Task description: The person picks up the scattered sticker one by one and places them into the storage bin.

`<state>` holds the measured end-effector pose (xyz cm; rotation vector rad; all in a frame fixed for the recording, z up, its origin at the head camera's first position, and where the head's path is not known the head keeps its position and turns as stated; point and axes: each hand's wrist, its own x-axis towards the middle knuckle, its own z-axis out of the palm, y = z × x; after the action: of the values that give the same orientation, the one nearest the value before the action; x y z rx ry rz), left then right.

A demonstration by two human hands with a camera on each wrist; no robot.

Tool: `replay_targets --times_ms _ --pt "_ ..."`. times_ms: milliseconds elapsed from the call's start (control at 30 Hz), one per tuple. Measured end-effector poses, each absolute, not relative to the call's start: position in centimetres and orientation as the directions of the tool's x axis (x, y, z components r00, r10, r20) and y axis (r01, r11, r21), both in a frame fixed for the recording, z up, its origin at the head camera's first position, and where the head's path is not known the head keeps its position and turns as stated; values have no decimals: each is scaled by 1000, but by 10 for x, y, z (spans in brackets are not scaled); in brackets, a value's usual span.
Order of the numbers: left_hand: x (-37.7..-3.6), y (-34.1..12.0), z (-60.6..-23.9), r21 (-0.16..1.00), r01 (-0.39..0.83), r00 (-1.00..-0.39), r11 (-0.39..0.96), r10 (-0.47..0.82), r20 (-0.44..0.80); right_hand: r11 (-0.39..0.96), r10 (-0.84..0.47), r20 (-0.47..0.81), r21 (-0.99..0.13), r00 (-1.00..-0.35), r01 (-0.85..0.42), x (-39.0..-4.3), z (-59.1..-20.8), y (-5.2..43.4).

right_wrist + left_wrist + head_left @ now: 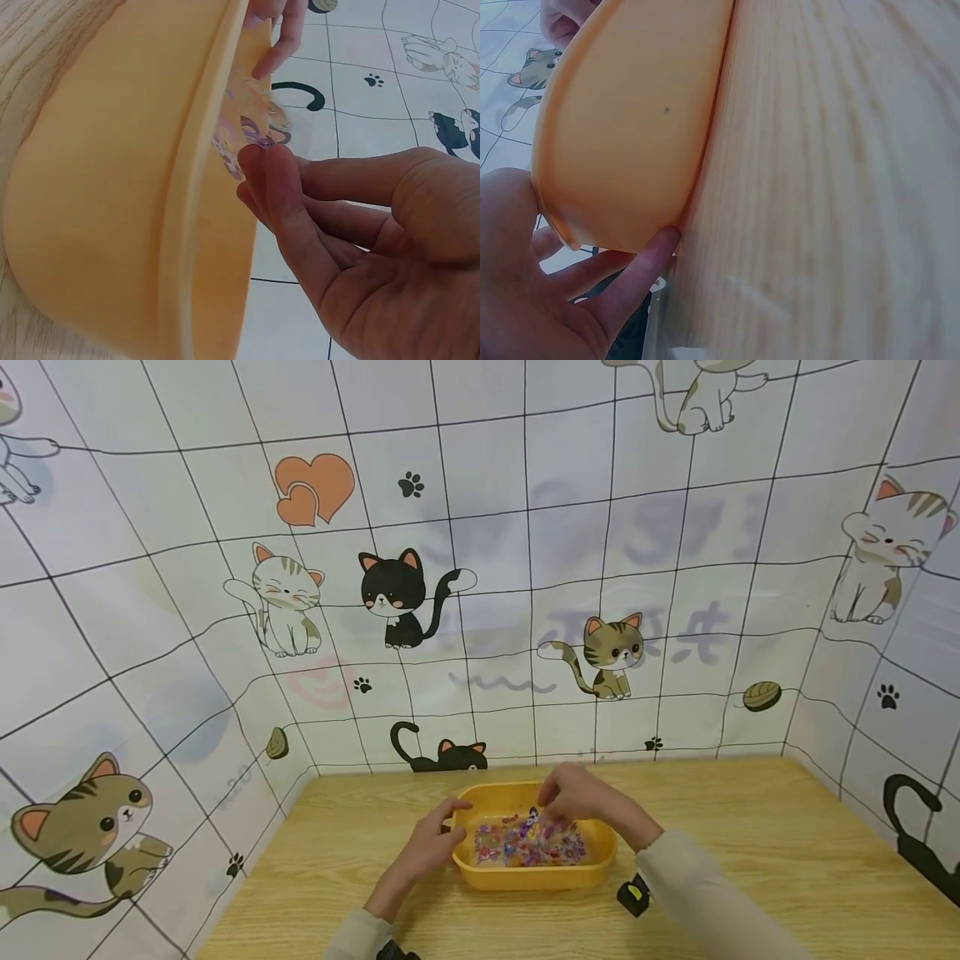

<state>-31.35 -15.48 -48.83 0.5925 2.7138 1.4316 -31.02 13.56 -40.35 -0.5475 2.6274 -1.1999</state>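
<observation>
A yellow plastic basin (536, 878) stands on the wooden table, with a heap of small, clear, colourful stickers (517, 847) on its floor. At the basin's left end my left hand (429, 845) holds the wall, thumb at the rim and fingertips against the outer side (604, 172). My right hand (583, 793) is over the right half of the basin. Its thumb and fingertips pinch a clear sticker with purple print (259, 136), seen in the right wrist view. How many pieces are in that pinch I cannot tell.
Around the basin lies the pale wooden tabletop (750, 852). A white sheet with black grid lines and cartoon cats (495, 610) hangs behind and on both sides of the table. A black wrist camera (634, 893) sits by the right sleeve (705, 893).
</observation>
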Motion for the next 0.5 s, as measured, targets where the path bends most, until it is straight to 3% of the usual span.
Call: replay_targets --times_ms 233,500 --pt "-313 -155 -488 797 325 -927 509 338 162 623 -400 -46 -746 -916 -234 -312 -407 129" --pt "-312 -155 -488 801 329 -923 500 351 159 731 -371 -71 -638 -926 -244 -315 -412 124"
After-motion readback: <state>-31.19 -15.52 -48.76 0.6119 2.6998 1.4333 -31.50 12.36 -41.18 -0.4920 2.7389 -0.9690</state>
